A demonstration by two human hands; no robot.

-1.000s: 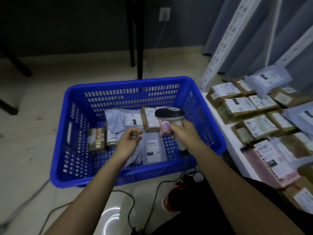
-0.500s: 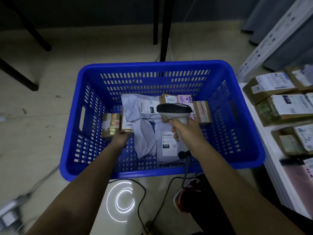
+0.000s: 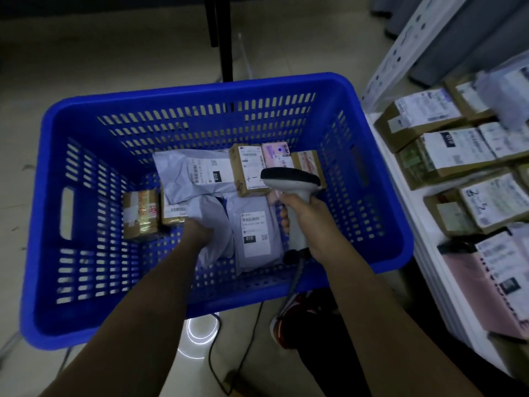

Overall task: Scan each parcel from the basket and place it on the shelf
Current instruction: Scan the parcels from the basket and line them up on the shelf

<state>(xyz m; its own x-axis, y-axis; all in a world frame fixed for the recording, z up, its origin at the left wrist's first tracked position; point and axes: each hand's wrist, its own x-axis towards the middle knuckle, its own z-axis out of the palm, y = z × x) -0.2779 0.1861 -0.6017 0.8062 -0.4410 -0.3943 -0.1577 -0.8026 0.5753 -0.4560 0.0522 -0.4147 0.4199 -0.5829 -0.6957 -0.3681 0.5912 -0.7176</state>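
Note:
The blue basket (image 3: 200, 93) stands on the floor and holds several parcels. Among them are a taped brown box (image 3: 140, 213), a small brown box (image 3: 173, 210), a white mailer (image 3: 194, 173), a labelled brown box (image 3: 247, 170) and a grey mailer marked 010 (image 3: 252, 233). My left hand (image 3: 197, 229) is down inside the basket against a crumpled white bag (image 3: 214, 219), beside the small brown box. Its fingers are hidden. My right hand (image 3: 312, 224) grips the handle of the white barcode scanner (image 3: 290, 179), held over the basket's right half. The shelf (image 3: 400, 179) is on the right.
Several labelled boxes and a pink mailer (image 3: 472, 282) fill the shelf. Its white perforated upright (image 3: 400, 44) rises behind the basket's right corner. A black pole (image 3: 223, 38) stands behind the basket. The scanner cable (image 3: 243, 339) and a red shoe (image 3: 286, 319) lie on the floor near me.
My left hand dropped from above the basket down among the parcels, then shifted from the small brown box onto the white bag. The view tilted down and closer. The scanner stays held.

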